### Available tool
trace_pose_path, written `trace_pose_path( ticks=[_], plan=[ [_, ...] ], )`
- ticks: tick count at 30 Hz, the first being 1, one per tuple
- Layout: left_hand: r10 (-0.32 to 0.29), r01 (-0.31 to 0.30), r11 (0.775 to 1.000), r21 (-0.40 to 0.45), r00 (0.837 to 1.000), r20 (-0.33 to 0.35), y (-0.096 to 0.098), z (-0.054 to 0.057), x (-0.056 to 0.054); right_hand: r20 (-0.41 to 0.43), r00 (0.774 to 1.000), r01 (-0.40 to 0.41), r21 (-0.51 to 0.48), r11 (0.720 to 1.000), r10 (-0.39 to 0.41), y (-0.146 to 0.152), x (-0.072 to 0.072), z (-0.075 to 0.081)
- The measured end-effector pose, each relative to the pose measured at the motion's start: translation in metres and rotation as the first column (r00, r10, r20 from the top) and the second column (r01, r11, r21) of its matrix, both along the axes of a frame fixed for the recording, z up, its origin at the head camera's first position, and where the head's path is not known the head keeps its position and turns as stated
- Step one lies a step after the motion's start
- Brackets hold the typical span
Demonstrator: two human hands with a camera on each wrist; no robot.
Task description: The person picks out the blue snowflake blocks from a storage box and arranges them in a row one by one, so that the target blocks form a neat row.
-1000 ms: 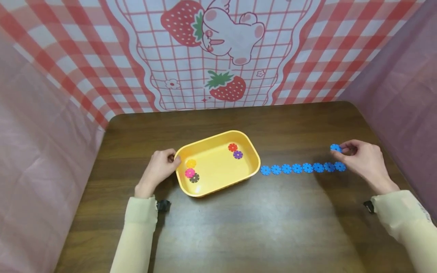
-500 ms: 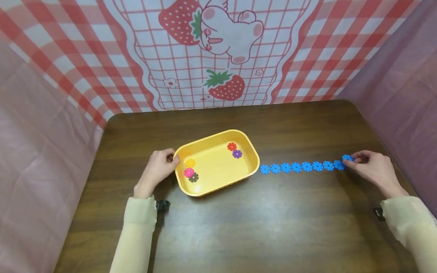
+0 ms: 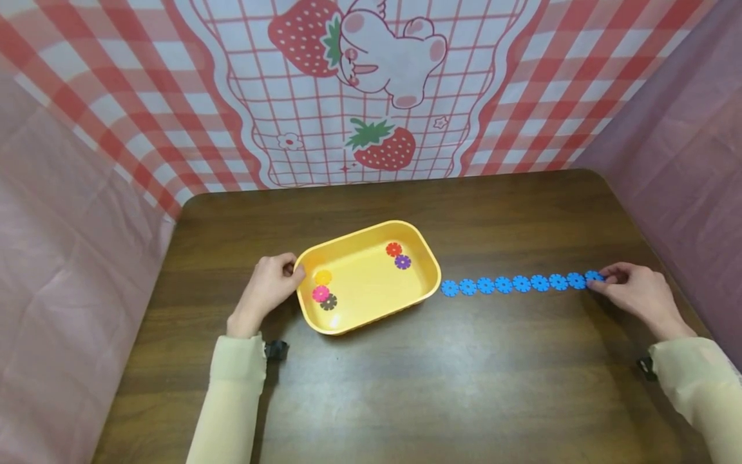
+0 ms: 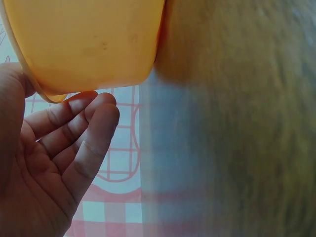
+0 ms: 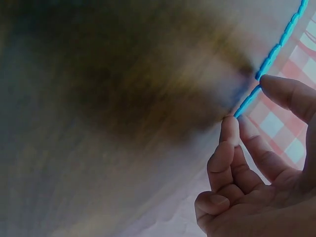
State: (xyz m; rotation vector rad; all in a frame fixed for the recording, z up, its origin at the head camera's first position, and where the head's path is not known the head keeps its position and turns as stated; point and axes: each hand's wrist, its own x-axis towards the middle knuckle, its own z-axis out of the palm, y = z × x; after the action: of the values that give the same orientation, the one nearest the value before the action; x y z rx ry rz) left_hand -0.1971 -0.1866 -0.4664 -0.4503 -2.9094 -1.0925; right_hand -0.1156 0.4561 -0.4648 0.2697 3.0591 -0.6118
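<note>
My left hand (image 3: pixel 263 290) pinches the left end of a yellow plastic tub (image 3: pixel 371 319) at its rim; the left wrist view shows the thumb inside the tub wall (image 4: pixel 89 44) and the fingers below the rim. At the right, my right hand (image 3: pixel 640 293) holds a blue notched disc (image 3: pixel 594 277) between thumb and fingers. That disc lies at the right end of a row of several blue discs (image 3: pixel 522 283) stretching from the tub's right side. In the right wrist view the held disc (image 5: pixel 247 101) is seen edge-on between thumb and fingertips.
Inside the tub lie a red disc (image 3: pixel 394 249) and a purple disc (image 3: pixel 402 262) at the right. A yellow disc (image 3: pixel 323 277), a pink disc (image 3: pixel 321 294) and a dark brown disc (image 3: pixel 328 302) lie at its left. A checked cloth (image 3: pixel 371 64) hangs behind the brown table (image 3: pixel 429 399).
My right hand has moved right and down, bringing the blue disc from above the row onto its right end. My left hand has kept its hold on the tub.
</note>
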Motion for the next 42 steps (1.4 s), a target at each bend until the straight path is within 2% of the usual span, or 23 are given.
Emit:
trace_pose_path(
  ticks=[10,15,23,29,37,42],
  plan=[
    [0.0,0.0,1.0,0.002,1.0,-0.011,-0.002,-0.001,0.001,0.023,1.0,0.005,-0.004,1.0,-0.005,-0.001,0.001,-0.002],
    [0.006,-0.007,1.0,0.008,1.0,0.03,-0.002,0.0,0.001,0.031,1.0,0.003,-0.01,1.0,-0.003,0.0,0.0,-0.003],
    [-0.001,0.001,1.0,0.009,1.0,0.03,0.0,-0.001,0.0,-0.008,1.0,0.0,-0.008,1.0,0.0,-0.002,0.0,-0.001],
    [-0.009,0.009,1.0,-0.001,1.0,0.013,0.0,-0.003,-0.002,-0.011,1.0,0.013,-0.008,1.0,-0.013,-0.011,-0.004,0.008],
    [-0.009,0.008,1.0,-0.014,1.0,-0.016,-0.003,0.0,-0.001,-0.064,0.997,-0.032,-0.019,0.999,0.031,-0.031,-0.017,0.023],
    [0.022,-0.021,0.999,-0.03,1.0,0.015,-0.006,0.002,-0.001,-0.074,0.996,-0.057,-0.029,0.998,0.055,-0.047,-0.03,0.037]
  ],
)
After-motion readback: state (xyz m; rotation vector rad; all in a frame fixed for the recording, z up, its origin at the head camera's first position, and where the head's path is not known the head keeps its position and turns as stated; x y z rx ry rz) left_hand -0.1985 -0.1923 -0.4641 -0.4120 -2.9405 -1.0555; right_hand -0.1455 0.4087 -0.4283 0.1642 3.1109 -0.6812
